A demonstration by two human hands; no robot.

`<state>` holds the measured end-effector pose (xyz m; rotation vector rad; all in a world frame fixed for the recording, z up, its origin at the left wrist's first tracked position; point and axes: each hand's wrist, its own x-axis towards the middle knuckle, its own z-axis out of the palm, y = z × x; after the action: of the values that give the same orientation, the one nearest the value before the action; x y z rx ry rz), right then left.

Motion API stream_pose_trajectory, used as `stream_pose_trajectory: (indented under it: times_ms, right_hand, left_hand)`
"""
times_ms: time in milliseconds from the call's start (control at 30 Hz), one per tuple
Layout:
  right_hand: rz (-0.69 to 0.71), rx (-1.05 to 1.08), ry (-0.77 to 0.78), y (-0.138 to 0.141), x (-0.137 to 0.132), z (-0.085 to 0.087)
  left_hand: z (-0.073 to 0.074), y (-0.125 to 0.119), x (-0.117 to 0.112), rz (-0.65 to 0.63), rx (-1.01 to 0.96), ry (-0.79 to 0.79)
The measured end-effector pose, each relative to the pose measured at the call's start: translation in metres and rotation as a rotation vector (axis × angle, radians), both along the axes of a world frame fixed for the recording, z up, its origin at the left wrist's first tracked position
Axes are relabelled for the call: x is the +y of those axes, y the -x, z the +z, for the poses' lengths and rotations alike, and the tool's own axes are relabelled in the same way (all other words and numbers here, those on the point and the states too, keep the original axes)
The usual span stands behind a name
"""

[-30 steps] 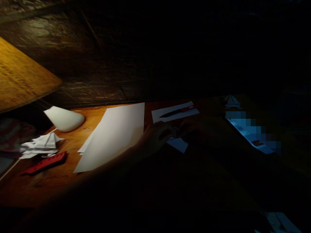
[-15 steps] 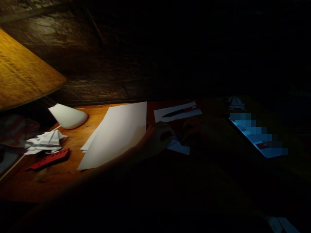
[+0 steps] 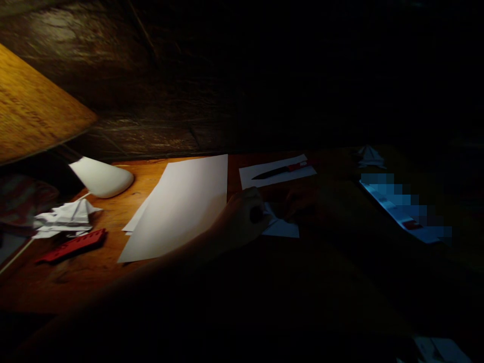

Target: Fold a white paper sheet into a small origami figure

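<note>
My left hand [image 3: 245, 214] is closed, thumb and fingers pinching the left edge of a small folded sheet of paper [image 3: 282, 228]. Deep shadow covers my right hand [image 3: 300, 204] at the paper's upper right; its fingers look bent, but their hold on the paper cannot be made out. Just behind the hands lies a knife [image 3: 280, 171] with a dark blade and a red handle, resting on a white paper strip [image 3: 247, 174]. To the left of my left hand are larger white sheets [image 3: 185, 201], overlapping, with my forearm across their lower edge.
At the left stands a lamp with a yellow shade [image 3: 38, 111] and a white base [image 3: 102, 177]. Near it lie folded paper [image 3: 68, 218] and a red slotted object [image 3: 73, 246]. A lit blurred screen [image 3: 401, 209] and another folded paper [image 3: 371, 157] are at the right.
My right hand has shifted slightly away from the left, and more of the folded paper shows between them. The whole view has moved a little.
</note>
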<state>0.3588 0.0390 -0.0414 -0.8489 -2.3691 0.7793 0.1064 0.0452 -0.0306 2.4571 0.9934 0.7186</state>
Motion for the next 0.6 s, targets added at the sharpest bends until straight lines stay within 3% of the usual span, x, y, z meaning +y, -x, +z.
stream_pose_trajectory:
  times_ms: [233,600]
  right_hand:
    - [0.059,0.106,0.052,-0.004,0.006,-0.014]
    - [0.016,0.079,0.072,0.000,0.003,-0.005]
  left_hand:
    - [-0.002,-0.002,0.003,0.063,0.027,0.002]
    - [-0.005,0.000,0.008,0.094,0.089,-0.045]
